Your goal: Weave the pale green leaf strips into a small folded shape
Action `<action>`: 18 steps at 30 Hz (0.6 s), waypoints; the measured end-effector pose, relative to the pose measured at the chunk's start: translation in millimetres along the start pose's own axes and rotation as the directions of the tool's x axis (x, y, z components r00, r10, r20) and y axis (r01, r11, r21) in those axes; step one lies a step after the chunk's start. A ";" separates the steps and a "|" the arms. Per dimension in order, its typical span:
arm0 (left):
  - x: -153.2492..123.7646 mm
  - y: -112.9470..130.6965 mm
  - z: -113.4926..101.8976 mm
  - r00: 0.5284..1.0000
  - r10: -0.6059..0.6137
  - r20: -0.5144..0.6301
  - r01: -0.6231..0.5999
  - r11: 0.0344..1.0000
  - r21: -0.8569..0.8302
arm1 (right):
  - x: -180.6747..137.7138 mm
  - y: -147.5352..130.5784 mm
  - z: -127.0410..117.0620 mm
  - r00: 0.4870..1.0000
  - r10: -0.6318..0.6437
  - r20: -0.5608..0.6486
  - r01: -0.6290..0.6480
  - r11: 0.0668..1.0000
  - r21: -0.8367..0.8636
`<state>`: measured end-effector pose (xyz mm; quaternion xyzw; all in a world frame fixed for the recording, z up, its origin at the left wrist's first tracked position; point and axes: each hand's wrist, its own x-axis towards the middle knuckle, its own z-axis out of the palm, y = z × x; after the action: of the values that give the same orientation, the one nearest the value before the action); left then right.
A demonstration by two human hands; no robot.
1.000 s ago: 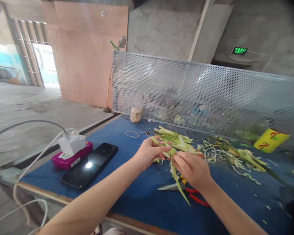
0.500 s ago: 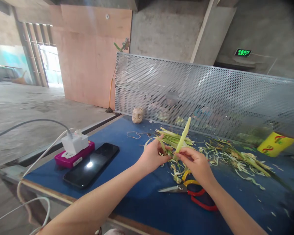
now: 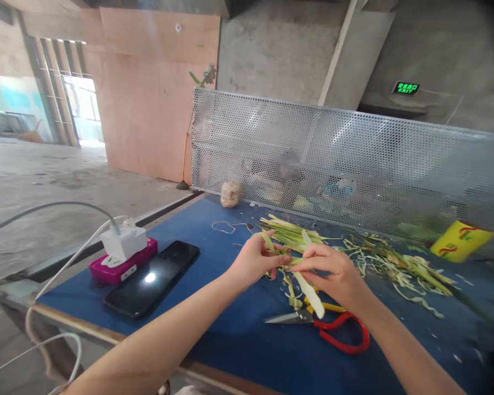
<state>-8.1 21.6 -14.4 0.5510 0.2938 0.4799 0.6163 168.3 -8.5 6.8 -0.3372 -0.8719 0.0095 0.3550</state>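
Over the middle of the blue table, my left hand (image 3: 251,263) pinches a small folded piece of pale green leaf strips, mostly covered by the fingers. Close against it, my right hand (image 3: 337,271) grips a flat pale leaf strip (image 3: 310,296), whose free end hangs down toward the scissors. Below the hands lie the scissors (image 3: 290,318), with red and yellow on their handles and the blades pointing left. Behind the hands rests a bundle of cut leaf strips (image 3: 286,231). Curled trimmings (image 3: 293,296) lie beneath the fingers.
At left, a black phone (image 3: 156,277) lies beside a magenta power strip (image 3: 127,264) with a white charger (image 3: 124,241). A perforated metal screen (image 3: 255,142) borders the back, near a pale lump (image 3: 230,194). Leaf scraps (image 3: 411,269) and a yellow cylindrical container (image 3: 461,241) are right.
The pale strip that stood upright above my right hand now points down toward the scissors. My right hand has turned over the strips, while my left hand stays nearly in place.
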 end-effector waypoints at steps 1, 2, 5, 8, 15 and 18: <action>0.3 -0.7 -0.2 1.000 0.009 0.004 -0.009 1.000 -0.014 | 0.6 -1.0 -0.7 1.000 -0.016 0.008 0.016 1.000 -0.019; 0.5 -1.4 -0.4 1.000 0.020 0.008 -0.020 1.000 -0.020 | 0.8 -1.5 -0.4 1.000 -0.011 0.009 0.011 0.999 -0.032; 0.3 -2.3 -0.2 0.999 0.043 0.027 -0.043 0.999 0.013 | 0.3 0.1 3.5 0.994 0.095 -0.057 -0.099 0.993 -0.066; -1.6 -2.1 1.3 0.996 0.046 0.073 -0.051 0.997 0.062 | 0.6 5.5 6.9 0.975 0.190 -0.110 -0.192 0.981 -0.002; -5.4 -4.5 1.5 0.987 0.038 0.154 -0.067 0.980 0.188 | 2.7 10.7 15.9 0.870 0.490 -0.061 -0.471 0.860 0.197; -7.4 -0.4 2.8 0.985 0.032 0.170 -0.063 0.982 0.177 | 1.5 6.0 20.4 0.847 0.524 -0.096 -0.478 0.827 0.296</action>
<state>-8.2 13.7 -15.4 0.6500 0.2704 0.4180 0.5742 158.3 1.6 -9.1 -0.5044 -0.7092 0.1879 0.4554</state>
